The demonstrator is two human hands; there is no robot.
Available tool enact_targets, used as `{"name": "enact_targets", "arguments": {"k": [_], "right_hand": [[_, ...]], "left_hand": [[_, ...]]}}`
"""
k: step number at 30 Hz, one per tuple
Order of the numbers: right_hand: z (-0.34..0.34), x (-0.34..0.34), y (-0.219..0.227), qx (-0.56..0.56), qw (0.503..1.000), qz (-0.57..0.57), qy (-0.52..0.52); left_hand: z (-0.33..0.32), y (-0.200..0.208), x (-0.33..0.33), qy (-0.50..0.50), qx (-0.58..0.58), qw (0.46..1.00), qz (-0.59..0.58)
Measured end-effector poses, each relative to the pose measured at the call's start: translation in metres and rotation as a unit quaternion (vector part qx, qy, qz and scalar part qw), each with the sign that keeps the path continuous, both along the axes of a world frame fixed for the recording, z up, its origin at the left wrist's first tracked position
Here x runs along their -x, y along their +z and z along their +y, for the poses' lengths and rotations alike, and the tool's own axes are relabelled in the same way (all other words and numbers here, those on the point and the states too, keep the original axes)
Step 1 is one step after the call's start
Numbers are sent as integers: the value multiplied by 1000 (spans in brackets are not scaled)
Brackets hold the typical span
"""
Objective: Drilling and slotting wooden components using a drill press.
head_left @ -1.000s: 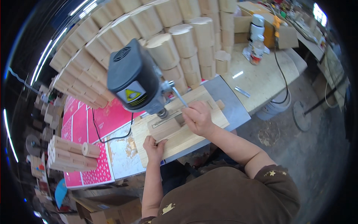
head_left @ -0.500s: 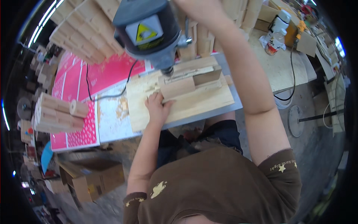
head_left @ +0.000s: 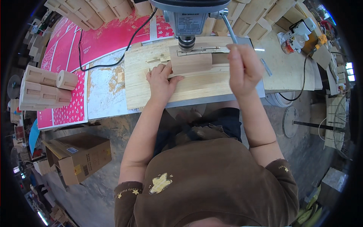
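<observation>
A drill press (head_left: 189, 24) stands above a pale wooden board (head_left: 206, 86), its chuck (head_left: 186, 42) right over a wooden block with a slotted top (head_left: 191, 64). My left hand (head_left: 162, 83) lies on the board at the block's left end. Its fingers are spread, with the index finger against the block and the thumb stretched along the front. My right hand (head_left: 244, 70) is closed round the end of the press's metal lever (head_left: 230, 28). The drill tip is hidden, so whether it touches the wood cannot be made out.
Rounded wooden pieces (head_left: 45, 89) are grouped at the left on a pink-patterned sheet (head_left: 102, 45), and more stand along the back. A black cord (head_left: 126, 53) loops over the table. Bottles (head_left: 295, 43) stand far right. A cardboard box (head_left: 81, 157) sits on the floor at left.
My right hand has come down and toward me, swinging the lever with it. My left hand stays beside the block. The whole view has shifted, and the press now appears higher in it.
</observation>
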State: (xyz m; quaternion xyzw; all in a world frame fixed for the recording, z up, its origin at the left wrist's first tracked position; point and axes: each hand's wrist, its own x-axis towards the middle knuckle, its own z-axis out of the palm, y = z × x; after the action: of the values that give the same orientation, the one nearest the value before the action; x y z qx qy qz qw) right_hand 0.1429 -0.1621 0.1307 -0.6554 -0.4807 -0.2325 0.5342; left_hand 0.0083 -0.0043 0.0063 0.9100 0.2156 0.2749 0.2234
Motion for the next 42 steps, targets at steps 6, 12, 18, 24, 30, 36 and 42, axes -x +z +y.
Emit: {"name": "enact_targets", "arguments": {"k": [6, 12, 18, 24, 30, 36, 42], "right_hand": [[21, -20, -50, -69, 994, -80, 19], [7, -19, 25, -23, 994, -109, 9], [70, -57, 130, 90, 989, 104, -61], [61, -67, 84, 91, 991, 93, 21], [-6, -63, -47, 325, 942, -80, 17], [-18, -54, -46, 381, 923, -43, 12], [-25, -40, -47, 359, 932, -37, 18]], "left_hand": [[1, -4, 0, 6, 1, 1000, -4], [1, 2, 1, 10, 39, 999, 1], [-3, 16, -11, 12, 229, 973, -23], [6, 7, -7, 7, 232, 971, -50], [6, 21, -4, -35, 258, 962, -85], [40, 24, 65, -55, 241, 962, -116], [47, 78, 95, 86, 510, 846, -129]]}}
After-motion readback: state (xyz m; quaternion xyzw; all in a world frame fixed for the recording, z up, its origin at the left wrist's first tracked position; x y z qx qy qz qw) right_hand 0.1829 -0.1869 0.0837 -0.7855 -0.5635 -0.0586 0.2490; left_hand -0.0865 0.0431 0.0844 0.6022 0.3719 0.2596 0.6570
